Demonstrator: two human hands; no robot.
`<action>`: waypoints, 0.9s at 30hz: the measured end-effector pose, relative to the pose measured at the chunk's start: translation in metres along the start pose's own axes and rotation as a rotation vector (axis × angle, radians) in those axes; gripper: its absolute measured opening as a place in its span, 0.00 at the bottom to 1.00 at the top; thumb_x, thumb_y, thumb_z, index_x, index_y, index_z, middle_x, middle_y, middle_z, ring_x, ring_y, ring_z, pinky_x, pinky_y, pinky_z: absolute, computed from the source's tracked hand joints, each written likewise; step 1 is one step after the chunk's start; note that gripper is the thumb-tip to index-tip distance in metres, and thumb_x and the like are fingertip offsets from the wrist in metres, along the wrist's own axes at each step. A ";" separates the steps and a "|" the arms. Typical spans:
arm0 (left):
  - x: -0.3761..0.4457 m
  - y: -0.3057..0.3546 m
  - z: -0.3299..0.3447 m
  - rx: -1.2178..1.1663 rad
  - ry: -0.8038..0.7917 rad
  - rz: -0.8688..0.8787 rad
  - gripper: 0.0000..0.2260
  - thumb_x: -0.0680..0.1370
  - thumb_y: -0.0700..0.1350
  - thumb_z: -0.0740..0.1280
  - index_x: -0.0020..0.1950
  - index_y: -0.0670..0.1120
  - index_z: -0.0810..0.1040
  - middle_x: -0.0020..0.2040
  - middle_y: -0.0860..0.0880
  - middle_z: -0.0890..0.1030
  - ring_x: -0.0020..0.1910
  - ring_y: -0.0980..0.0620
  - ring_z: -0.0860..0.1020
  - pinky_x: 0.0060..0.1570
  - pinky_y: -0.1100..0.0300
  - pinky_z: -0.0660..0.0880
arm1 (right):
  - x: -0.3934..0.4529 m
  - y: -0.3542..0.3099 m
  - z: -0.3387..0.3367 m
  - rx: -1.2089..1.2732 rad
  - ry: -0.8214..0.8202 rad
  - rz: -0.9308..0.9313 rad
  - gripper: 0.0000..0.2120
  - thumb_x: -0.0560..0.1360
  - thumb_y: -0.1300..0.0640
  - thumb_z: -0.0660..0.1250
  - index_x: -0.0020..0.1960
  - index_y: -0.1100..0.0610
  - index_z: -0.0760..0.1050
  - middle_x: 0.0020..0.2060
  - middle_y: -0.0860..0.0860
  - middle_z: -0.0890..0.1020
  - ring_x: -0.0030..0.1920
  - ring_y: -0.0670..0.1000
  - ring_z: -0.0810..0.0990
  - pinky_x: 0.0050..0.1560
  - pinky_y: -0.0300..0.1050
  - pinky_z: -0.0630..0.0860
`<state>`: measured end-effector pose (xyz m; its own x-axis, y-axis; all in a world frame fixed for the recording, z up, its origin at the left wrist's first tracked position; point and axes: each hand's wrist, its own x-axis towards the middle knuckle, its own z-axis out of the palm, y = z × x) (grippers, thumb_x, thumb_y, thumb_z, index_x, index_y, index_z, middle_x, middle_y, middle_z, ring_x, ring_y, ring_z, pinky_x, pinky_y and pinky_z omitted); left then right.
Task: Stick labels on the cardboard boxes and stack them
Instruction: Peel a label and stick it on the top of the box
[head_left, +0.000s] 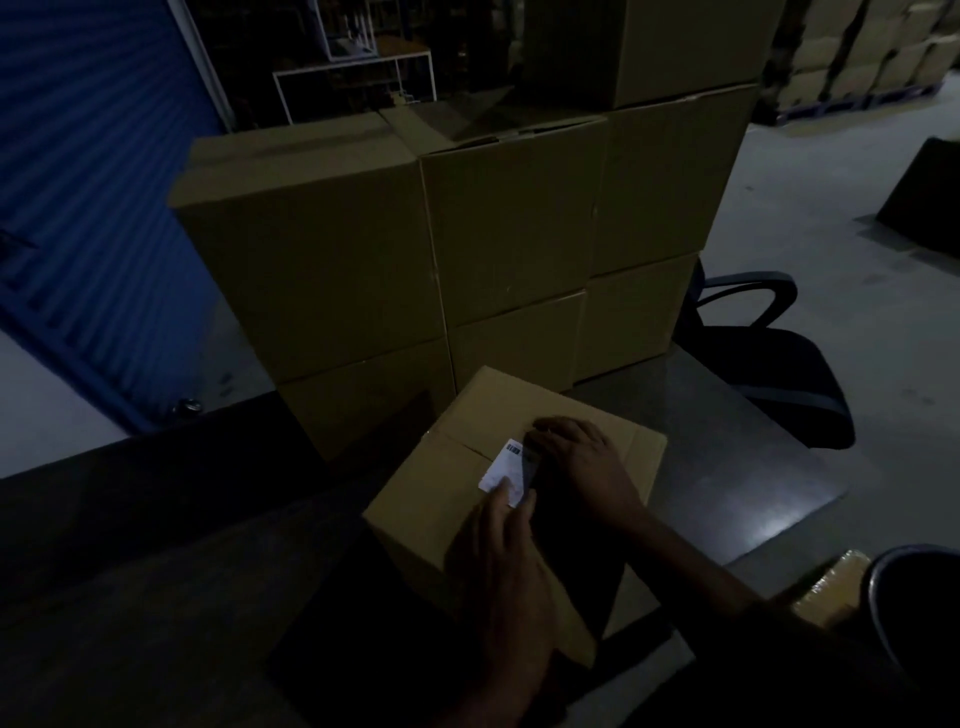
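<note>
A closed cardboard box (447, 499) sits on the table in front of me, its top seam running across. A white label (503, 470) lies on the box top near the middle. My left hand (506, 566) reaches over the near part of the box, its straight fingertips pressing the label's near end. My right hand (584, 460) lies flat on the box top just right of the label, fingers touching its far right edge. Behind stands a wall of stacked cardboard boxes (332, 249), two to three high.
The grey table (727, 467) has bare surface to the right of the box. A black office chair (779, 364) stands at the right behind it. A dark round bin (914, 597) and a wrapped package (831, 587) sit at the lower right. A blue shutter (78, 182) fills the left.
</note>
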<state>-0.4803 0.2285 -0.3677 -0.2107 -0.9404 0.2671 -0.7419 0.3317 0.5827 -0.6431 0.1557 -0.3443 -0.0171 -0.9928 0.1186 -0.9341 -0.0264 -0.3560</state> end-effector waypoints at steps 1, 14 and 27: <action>0.000 0.002 -0.002 -0.028 -0.034 -0.011 0.26 0.78 0.52 0.57 0.76 0.52 0.74 0.80 0.48 0.69 0.79 0.45 0.67 0.75 0.42 0.69 | -0.003 -0.003 0.002 0.010 0.057 0.012 0.34 0.69 0.36 0.56 0.68 0.51 0.77 0.67 0.52 0.76 0.67 0.57 0.72 0.68 0.56 0.68; 0.090 -0.049 -0.020 0.202 -0.065 0.042 0.18 0.79 0.65 0.65 0.60 0.53 0.76 0.61 0.53 0.73 0.59 0.51 0.72 0.55 0.52 0.73 | -0.016 -0.016 0.011 -0.175 0.152 0.103 0.22 0.72 0.35 0.61 0.57 0.48 0.75 0.53 0.48 0.76 0.55 0.53 0.71 0.53 0.52 0.67; 0.087 -0.054 -0.017 0.223 -0.023 0.071 0.21 0.78 0.68 0.59 0.59 0.55 0.75 0.60 0.54 0.73 0.57 0.53 0.71 0.51 0.56 0.67 | -0.017 -0.018 0.010 -0.148 0.183 0.097 0.22 0.72 0.35 0.58 0.54 0.49 0.77 0.50 0.48 0.76 0.52 0.52 0.71 0.51 0.50 0.67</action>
<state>-0.4476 0.1306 -0.3629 -0.2800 -0.9176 0.2823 -0.8464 0.3747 0.3783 -0.6225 0.1717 -0.3491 -0.1612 -0.9519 0.2607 -0.9667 0.0991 -0.2361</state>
